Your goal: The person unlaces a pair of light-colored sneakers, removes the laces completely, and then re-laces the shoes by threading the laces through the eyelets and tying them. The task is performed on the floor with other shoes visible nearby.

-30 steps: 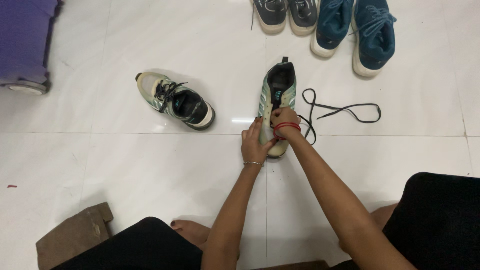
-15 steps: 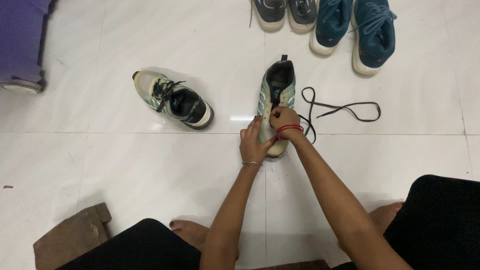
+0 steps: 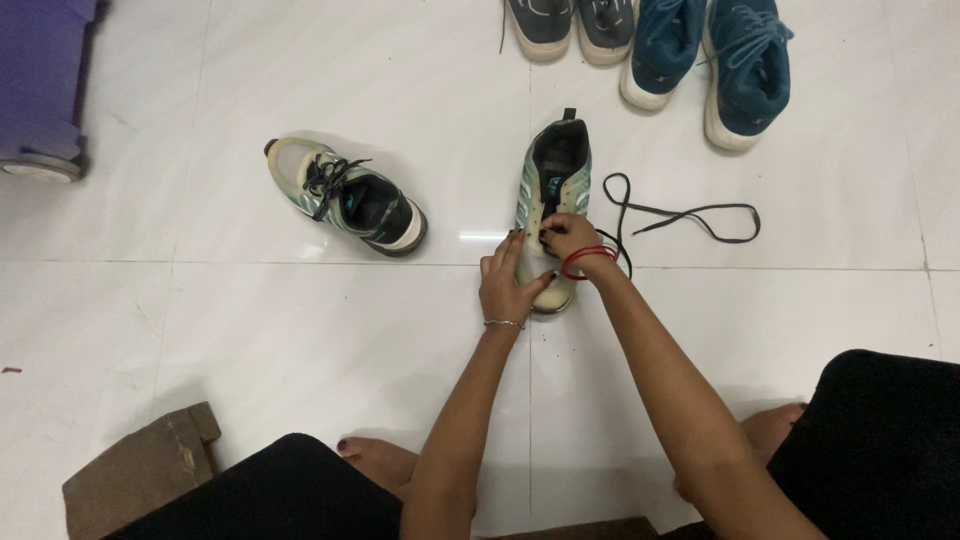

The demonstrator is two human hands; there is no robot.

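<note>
White tile floor [image 3: 300, 330] lies under you. Your left hand [image 3: 507, 285] curls loosely around the toe side of the pale green sneaker [image 3: 553, 195], fingers pressed to it. Your right hand [image 3: 570, 237] is pinched shut on the black lace [image 3: 680, 215] at the eyelets; the loose lace trails right. Farther left lies the matching laced sneaker [image 3: 345, 197]; beyond stand grey shoes [image 3: 570, 25] and teal shoes [image 3: 710, 60].

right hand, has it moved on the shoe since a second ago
Yes, slightly. The right hand has shifted a little toward the person, down the unlaced shoe, so its wrist now lies over the floor tile seam.
</note>
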